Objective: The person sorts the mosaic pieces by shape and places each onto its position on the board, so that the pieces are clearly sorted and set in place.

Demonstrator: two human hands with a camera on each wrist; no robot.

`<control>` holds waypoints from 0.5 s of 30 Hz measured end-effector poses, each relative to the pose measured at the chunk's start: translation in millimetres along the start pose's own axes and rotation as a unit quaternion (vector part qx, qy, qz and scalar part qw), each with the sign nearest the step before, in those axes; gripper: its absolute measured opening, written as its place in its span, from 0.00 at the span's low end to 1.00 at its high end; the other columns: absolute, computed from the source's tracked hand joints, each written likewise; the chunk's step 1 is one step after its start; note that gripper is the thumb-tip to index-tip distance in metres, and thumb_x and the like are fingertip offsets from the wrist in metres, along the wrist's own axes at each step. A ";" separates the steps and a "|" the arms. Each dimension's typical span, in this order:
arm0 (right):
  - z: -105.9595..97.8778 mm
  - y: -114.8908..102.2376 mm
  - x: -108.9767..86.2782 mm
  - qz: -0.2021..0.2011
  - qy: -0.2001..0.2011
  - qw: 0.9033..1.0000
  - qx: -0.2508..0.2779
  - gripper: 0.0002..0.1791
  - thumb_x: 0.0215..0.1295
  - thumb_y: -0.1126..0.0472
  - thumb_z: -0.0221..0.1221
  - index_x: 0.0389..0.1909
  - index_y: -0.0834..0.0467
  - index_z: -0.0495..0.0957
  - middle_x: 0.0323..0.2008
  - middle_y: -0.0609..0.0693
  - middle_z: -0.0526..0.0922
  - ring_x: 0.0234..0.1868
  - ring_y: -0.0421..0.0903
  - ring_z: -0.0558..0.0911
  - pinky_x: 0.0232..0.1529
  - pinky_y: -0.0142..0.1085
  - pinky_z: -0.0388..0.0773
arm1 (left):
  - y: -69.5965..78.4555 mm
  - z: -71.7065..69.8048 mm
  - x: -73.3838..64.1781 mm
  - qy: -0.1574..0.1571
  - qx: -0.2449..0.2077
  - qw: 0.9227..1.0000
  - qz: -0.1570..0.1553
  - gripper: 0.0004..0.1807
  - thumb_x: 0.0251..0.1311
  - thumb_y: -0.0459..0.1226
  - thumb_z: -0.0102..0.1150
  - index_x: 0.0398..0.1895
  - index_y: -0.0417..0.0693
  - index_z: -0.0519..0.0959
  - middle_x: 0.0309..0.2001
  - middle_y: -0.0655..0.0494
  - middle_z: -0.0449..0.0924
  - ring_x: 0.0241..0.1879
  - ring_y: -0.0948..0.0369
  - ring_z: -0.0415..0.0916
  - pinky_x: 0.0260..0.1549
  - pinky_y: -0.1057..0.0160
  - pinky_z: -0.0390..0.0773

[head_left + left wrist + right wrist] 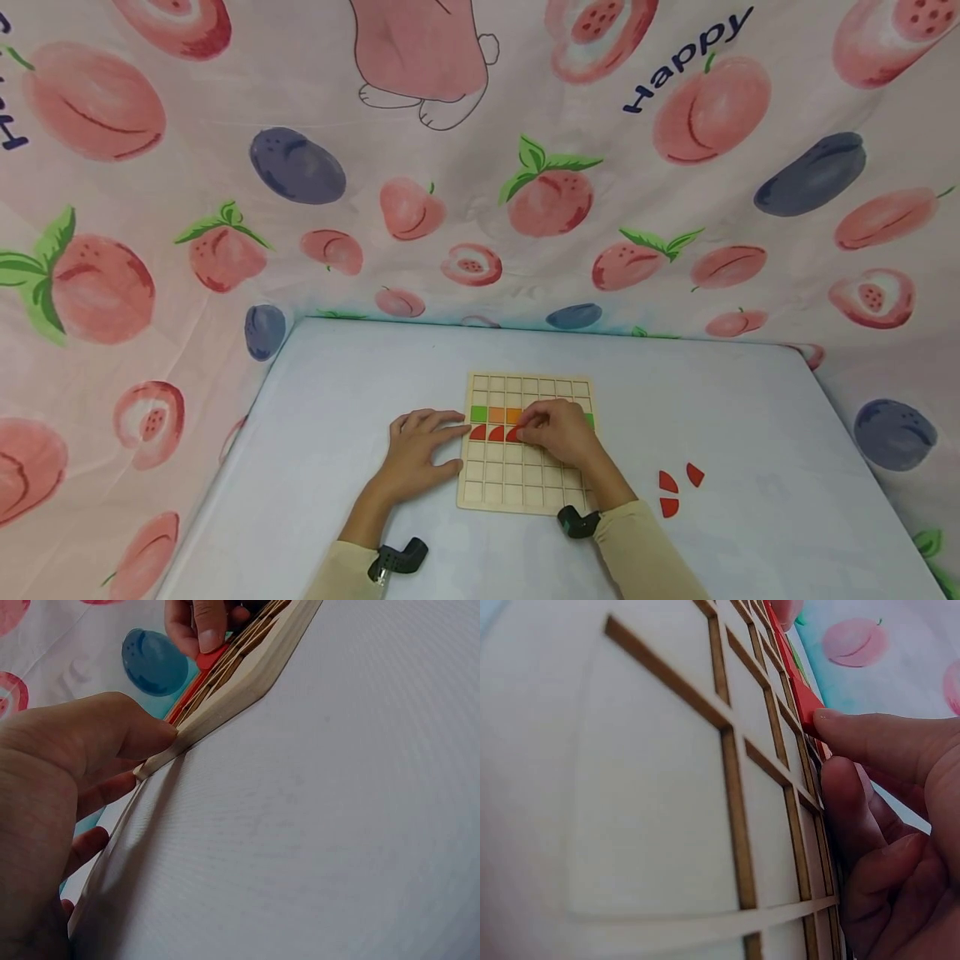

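Observation:
A pale wooden grid board [510,479] lies on the white table. My right hand [562,433] is over its middle, thumb and fingers pinching a red quarter-circle piece [806,705] at the third cell of a row. To its left in that row sit two more red pieces, a left one [478,432] and a second one [497,432]. The left hand [420,454] has its fingers spread, and its thumb and fingertips touch the board's left edge. Above the red row are a green square [478,414] and orange squares [497,414]; the right hand hides part of that row.
Three loose red pieces [667,482] lie on the table to the right of the board. A peach-patterned cloth [450,192] rises behind the table [360,358] and along its sides. Black wrist cameras [401,557] are strapped near both sleeves.

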State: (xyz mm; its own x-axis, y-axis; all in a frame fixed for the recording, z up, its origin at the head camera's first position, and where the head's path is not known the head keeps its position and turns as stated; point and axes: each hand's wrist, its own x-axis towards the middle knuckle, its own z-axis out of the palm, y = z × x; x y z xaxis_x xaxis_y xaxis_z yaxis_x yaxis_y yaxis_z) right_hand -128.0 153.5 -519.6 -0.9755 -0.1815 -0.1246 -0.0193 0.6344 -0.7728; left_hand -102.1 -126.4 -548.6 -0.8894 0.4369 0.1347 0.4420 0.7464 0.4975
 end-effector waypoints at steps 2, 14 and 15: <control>0.2 -0.3 -0.3 -0.002 0.002 1.000 -0.003 0.05 0.56 0.60 0.74 0.29 0.47 0.87 0.23 0.40 0.83 0.28 0.40 0.77 0.31 0.34 0.73 | 0.5 0.0 0.0 0.000 0.000 1.000 -0.001 0.28 0.57 0.49 0.67 0.64 0.65 0.81 0.67 0.65 0.75 0.68 0.54 0.64 0.65 0.37 0.52; 1.7 -1.1 -1.4 -0.012 0.012 1.000 -0.024 0.05 0.57 0.61 0.73 0.29 0.47 0.86 0.22 0.39 0.81 0.27 0.39 0.76 0.31 0.34 0.72 | 0.1 0.7 -0.1 0.006 -0.001 1.000 0.001 0.28 0.56 0.49 0.68 0.64 0.65 0.81 0.67 0.65 0.76 0.68 0.54 0.64 0.65 0.38 0.52; 1.1 -1.2 -1.6 -0.010 0.011 1.000 -0.020 0.05 0.56 0.61 0.73 0.29 0.48 0.87 0.23 0.40 0.81 0.27 0.39 0.76 0.31 0.34 0.72 | 0.0 1.0 -0.2 0.008 -0.001 1.000 0.002 0.28 0.56 0.49 0.68 0.63 0.65 0.81 0.67 0.65 0.76 0.67 0.54 0.64 0.64 0.38 0.52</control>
State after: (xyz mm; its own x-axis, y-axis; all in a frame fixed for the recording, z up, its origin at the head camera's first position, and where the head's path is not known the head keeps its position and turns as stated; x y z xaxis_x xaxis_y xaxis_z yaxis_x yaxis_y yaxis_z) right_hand -126.1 152.2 -519.2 -0.9792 -0.1785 -0.0962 -0.0468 0.6607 -0.7491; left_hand -101.9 -126.0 -549.4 -0.8894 0.4315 0.1508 0.4453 0.7439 0.4983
